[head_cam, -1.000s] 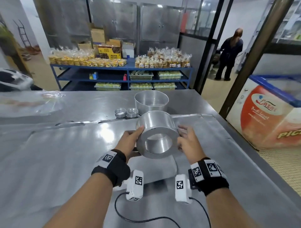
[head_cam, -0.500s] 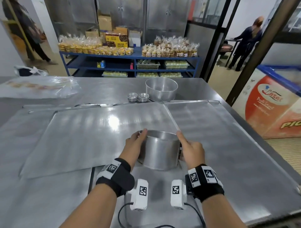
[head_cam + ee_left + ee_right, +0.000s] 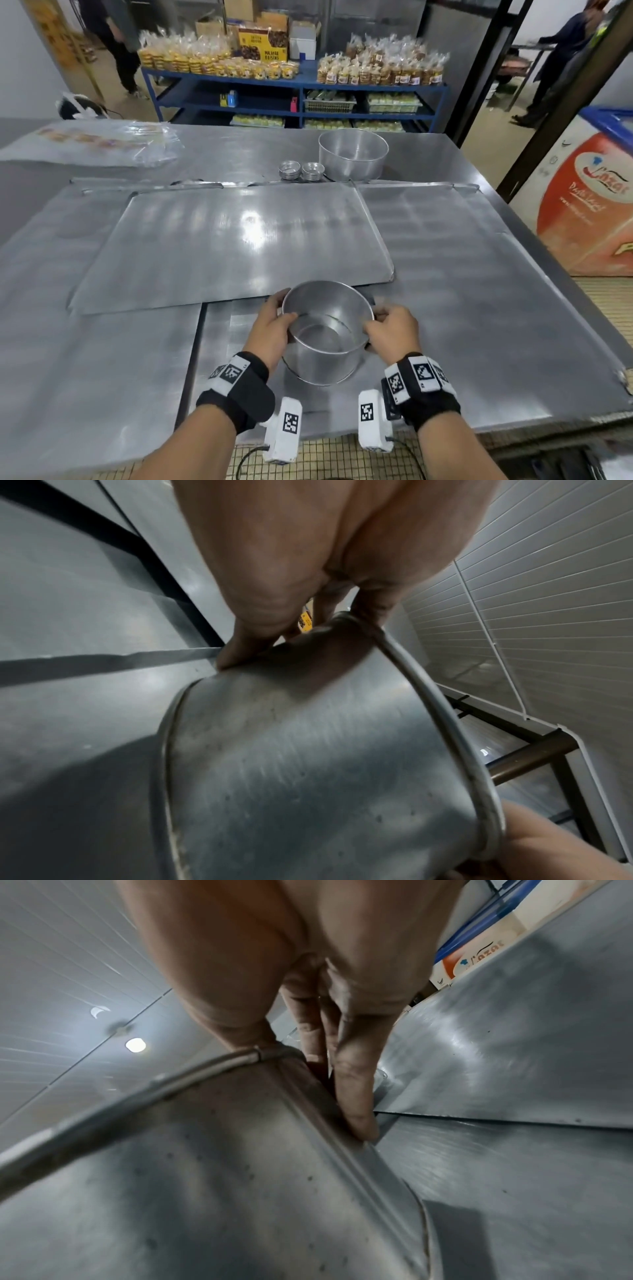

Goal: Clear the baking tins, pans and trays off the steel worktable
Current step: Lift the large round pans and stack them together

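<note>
A round, deep steel baking tin (image 3: 327, 337) is held upright near the worktable's front edge. My left hand (image 3: 274, 329) grips its left side with the thumb over the rim, and my right hand (image 3: 387, 329) grips its right side the same way. The wrist views show the tin's wall (image 3: 308, 764) (image 3: 222, 1177) with fingers (image 3: 240, 647) (image 3: 356, 1110) pressed on the outside. Flat steel trays (image 3: 233, 240) lie across the table. A larger round tin (image 3: 352, 156) and two small stacks of tart tins (image 3: 301, 170) stand at the back.
A plastic bag (image 3: 96, 144) lies at the table's far left. Behind the table stands a blue rack (image 3: 294, 96) with packed goods. A chest freezer (image 3: 589, 205) is to the right. People stand at the back left and back right.
The tin was tilted with its opening towards me; both hands have turned it upright and brought it down and closer to the front edge.
</note>
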`<state>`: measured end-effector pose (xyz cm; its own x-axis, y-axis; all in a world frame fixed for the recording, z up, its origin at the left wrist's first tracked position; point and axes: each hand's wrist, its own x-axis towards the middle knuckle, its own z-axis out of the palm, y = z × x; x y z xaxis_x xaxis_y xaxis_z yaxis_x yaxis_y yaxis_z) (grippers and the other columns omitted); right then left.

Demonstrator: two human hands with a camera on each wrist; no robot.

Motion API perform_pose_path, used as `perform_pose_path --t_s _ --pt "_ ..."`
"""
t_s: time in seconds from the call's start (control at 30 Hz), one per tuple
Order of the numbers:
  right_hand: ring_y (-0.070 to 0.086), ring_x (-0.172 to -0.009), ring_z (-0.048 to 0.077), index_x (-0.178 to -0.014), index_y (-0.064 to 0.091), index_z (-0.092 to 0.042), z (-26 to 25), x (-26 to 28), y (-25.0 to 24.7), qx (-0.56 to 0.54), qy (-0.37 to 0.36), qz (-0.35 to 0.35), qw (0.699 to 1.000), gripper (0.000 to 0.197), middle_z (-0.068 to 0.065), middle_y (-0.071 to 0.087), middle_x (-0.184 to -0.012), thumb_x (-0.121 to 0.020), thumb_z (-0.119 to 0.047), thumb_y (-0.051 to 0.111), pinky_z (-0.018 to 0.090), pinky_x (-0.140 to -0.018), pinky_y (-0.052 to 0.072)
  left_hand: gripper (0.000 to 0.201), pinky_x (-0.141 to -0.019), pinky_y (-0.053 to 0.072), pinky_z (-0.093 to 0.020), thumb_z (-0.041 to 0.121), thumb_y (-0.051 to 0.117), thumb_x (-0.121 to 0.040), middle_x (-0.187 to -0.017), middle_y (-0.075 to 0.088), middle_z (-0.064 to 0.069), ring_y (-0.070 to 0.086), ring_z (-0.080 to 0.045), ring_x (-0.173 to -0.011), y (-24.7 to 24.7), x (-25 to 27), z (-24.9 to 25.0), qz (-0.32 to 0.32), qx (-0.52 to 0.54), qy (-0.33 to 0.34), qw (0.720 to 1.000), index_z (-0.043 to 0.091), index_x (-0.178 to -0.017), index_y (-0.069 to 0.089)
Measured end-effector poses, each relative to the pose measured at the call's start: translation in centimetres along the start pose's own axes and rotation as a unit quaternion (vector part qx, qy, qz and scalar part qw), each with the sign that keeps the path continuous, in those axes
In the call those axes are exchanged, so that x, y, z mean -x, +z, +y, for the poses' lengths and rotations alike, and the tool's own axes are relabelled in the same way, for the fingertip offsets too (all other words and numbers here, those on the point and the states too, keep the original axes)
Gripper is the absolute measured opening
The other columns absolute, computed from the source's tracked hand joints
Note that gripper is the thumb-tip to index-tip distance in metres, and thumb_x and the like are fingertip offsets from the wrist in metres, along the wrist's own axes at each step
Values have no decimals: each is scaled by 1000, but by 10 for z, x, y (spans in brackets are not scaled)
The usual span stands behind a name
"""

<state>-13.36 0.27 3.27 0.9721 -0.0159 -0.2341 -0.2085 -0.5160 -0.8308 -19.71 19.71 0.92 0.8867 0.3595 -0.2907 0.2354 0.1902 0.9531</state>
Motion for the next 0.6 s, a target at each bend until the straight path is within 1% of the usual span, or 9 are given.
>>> perform_pose_path --t_s 0.07,0.1,0.17,0.23,0.3,0.37,0.47,0.53,0.6 --pt "70 -65 28 -55 67 -27 4 2 0 21 -10 -8 1000 30 -2 69 -61 -67 0 63 46 -62 61 46 -58 50 -15 -5 47 -93 -130 58 -12 62 -21 -98 0 7 -7 6 -8 1 1000 23 -127 59" --pt "70 -65 28 -55 68 -32 6 3 1 32 -17 -10 999 33 -5 69 -59 -65 -1 63 46 -63 61 48 -62 51 -18 -5 47 -92 -128 60 -10 63 -22 -101 -1 9 -10 9 -9 2 1000 28 -123 62" --pt "70 -69 27 -56 68 -40 11 3 1 42 -27 -17 999 39 -8 69 -59 -63 -2 62 45 -66 61 52 -74 54 -28 -2 49 -89 -125 63 -6 62 -25 -110 -1 13 -18 13 -10 1 1000 41 -111 66" --pt "70 -73 28 -59 66 -29 13 4 1 48 -24 -31 998 28 -6 70 -66 -65 -2 62 47 -69 61 50 -89 55 -41 4 51 -83 -125 63 -3 60 -26 -115 0 17 -21 25 -16 0 1000 44 -110 65" --pt "69 -76 30 -65 61 -23 15 3 2 57 -23 -41 997 22 0 70 -72 -67 -1 62 47 -70 60 51 -99 51 -48 2 51 -83 -127 62 0 59 -24 -118 1 23 -22 35 -20 -4 999 39 -116 63" --pt "67 -79 29 -72 59 -21 17 1 2 69 -23 -53 996 20 2 69 -77 -69 -1 61 41 -71 59 51 -101 49 -50 4 51 -81 -128 62 1 59 -23 -117 1 27 -24 44 -24 -7 999 39 -117 63" --pt "61 -80 24 -87 60 -13 17 -1 -2 110 -26 -76 991 15 4 66 -86 -76 -3 60 23 -68 44 50 -101 50 -47 4 52 -82 -128 60 1 59 -23 -116 3 31 -25 58 -15 -12 998 37 -118 61" --pt "62 -86 25 -95 62 -13 14 -4 -4 134 -33 -92 986 18 6 67 -94 -78 -6 60 21 -70 41 50 -97 51 -41 -5 49 -87 -127 59 0 58 -22 -115 5 33 -23 57 -20 -11 998 34 -118 60" --pt "64 -96 27 -103 63 -13 10 -10 -3 151 -43 -118 981 24 6 67 -99 -79 -10 62 26 -77 49 51 -92 52 -37 -9 47 -88 -121 59 2 59 -21 -111 5 33 -19 49 -46 -10 998 35 -113 59"
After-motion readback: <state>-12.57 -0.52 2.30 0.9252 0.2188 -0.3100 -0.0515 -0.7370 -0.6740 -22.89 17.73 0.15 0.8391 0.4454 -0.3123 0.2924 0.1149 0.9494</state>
